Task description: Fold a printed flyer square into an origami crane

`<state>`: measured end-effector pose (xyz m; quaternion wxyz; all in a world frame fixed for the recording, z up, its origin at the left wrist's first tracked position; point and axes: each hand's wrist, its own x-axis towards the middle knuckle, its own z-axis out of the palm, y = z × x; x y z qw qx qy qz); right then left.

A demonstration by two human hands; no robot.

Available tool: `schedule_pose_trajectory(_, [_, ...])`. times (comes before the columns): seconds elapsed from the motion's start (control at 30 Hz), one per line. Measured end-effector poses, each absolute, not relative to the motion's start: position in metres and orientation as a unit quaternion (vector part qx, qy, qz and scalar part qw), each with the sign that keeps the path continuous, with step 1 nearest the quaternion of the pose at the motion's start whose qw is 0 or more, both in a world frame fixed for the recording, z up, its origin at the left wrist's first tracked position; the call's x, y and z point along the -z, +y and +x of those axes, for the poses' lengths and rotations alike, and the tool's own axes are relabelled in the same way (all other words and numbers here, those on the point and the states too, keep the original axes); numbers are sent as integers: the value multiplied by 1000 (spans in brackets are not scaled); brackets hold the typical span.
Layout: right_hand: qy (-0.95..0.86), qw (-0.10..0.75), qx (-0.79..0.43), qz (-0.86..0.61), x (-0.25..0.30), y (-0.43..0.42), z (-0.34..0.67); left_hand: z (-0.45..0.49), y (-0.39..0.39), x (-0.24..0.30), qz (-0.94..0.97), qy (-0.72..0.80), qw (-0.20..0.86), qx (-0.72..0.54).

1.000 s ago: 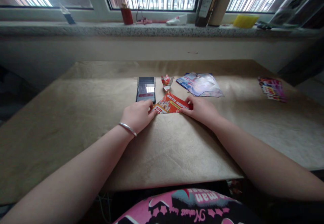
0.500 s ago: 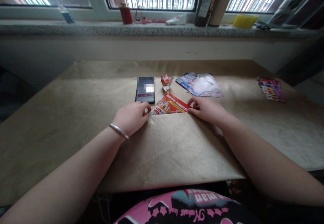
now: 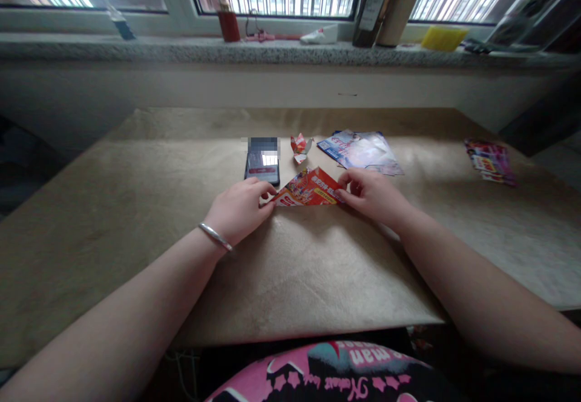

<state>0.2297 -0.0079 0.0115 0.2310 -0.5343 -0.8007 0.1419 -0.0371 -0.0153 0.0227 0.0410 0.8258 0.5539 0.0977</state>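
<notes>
A red printed sheet of paper (image 3: 313,189), folded into a triangle with its peak pointing away from me, is held between my hands just over the table. My left hand (image 3: 240,207) pinches its left corner between thumb and fingers; a silver bangle circles that wrist. At the opposite corner, my right hand (image 3: 370,193) has thumb and forefinger closed on the paper. Just beyond the left fingers lies a smartphone (image 3: 262,175). A small folded red and white paper figure (image 3: 300,149) stands behind the sheet.
A pile of blue and pink printed sheets (image 3: 363,151) lies past my right hand. Farther right are purple-pink printed papers (image 3: 490,161). The tan table (image 3: 113,208) reaches a wall below a stone sill (image 3: 181,52), which bears a red container (image 3: 229,25), a dark jar (image 3: 376,11) and a yellow block (image 3: 443,38).
The red paper's lower edge, flat on the table before, now appears slightly lifted and tilted. Both hands keep their hold on its corners. The whole view has shifted slightly.
</notes>
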Motion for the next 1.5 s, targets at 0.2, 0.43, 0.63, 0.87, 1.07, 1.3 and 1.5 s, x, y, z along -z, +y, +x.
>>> schedule_pose_trajectory(0.2, [-890,221,-129,-378,-14,-10,231,-35,-17,-24,841,519,24,-150])
schedule_pose_trajectory(0.43, [-922,169,-117,-329,-20,-15,226,-36,-14,-22,871,464,-5,-163])
schedule_pose_trajectory(0.63, [-923,132,-134,-335,-14,-13,224,-35,-15,-20,930,346,16,-121])
schedule_pose_trajectory(0.87, [-920,167,-125,-331,-6,-10,222,-32,-16,-18,945,306,3,-117])
schedule_pose_trajectory(1.07, [-924,168,-145,-310,-3,-10,222,-35,-16,-22,943,323,-43,-69])
schedule_pose_trajectory(1.3, [-920,156,-147,-329,-6,-12,222,-35,-19,-23,942,330,-21,-58])
schedule_pose_trajectory(1.5, [-907,169,-127,-365,-5,-14,217,-32,-18,-22,941,328,0,-84])
